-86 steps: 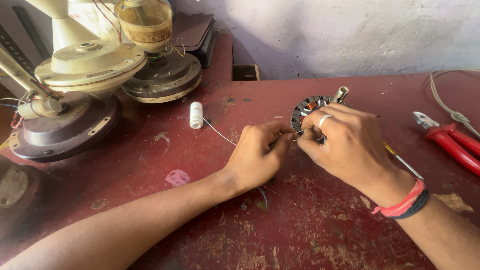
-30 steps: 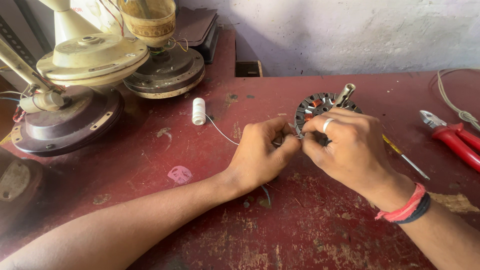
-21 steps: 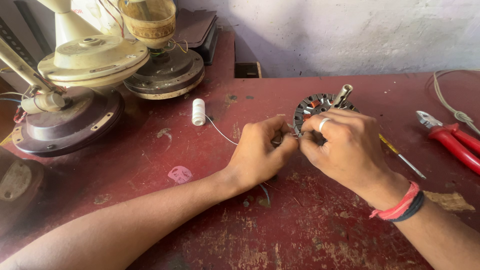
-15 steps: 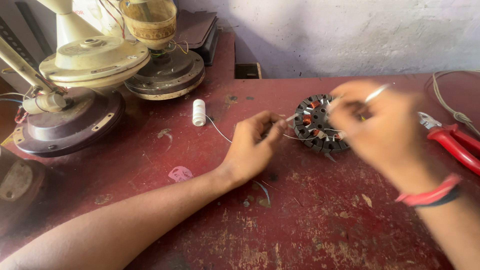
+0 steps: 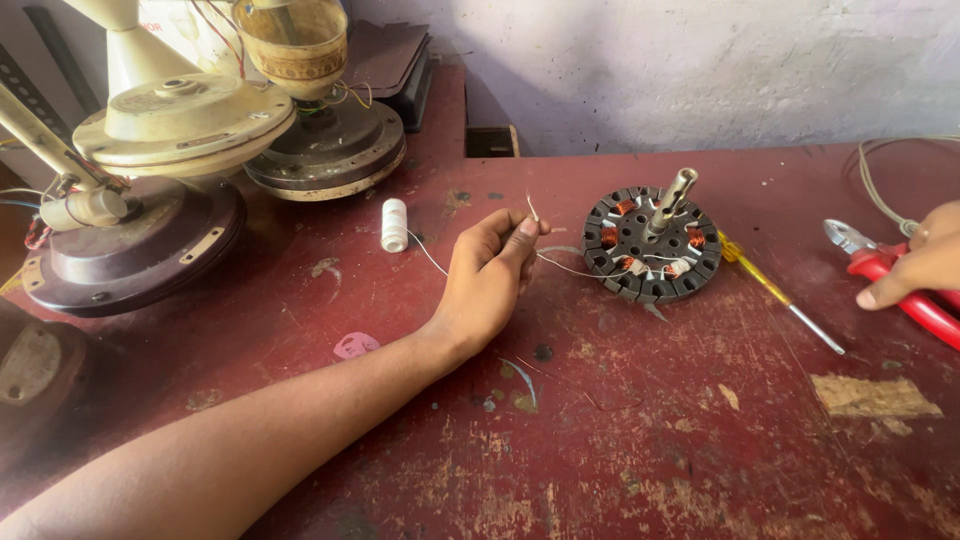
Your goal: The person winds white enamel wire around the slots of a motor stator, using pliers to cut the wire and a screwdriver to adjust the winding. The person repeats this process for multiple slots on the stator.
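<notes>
Between the hands sits the round stator [image 5: 652, 243]; left hand [image 5: 490, 280] pinches a thin thread [image 5: 570, 266] leading to it, right hand [image 5: 915, 265] rests curled on red pliers [image 5: 900, 290], grip unclear

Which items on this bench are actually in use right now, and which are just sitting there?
In use:
- left hand pinching a thin white thread
- fan stator, which the thread runs to
- right hand on the red pliers
- white spool

Lying about:
- yellow screwdriver
- fan motor housings
- grey cable
</notes>
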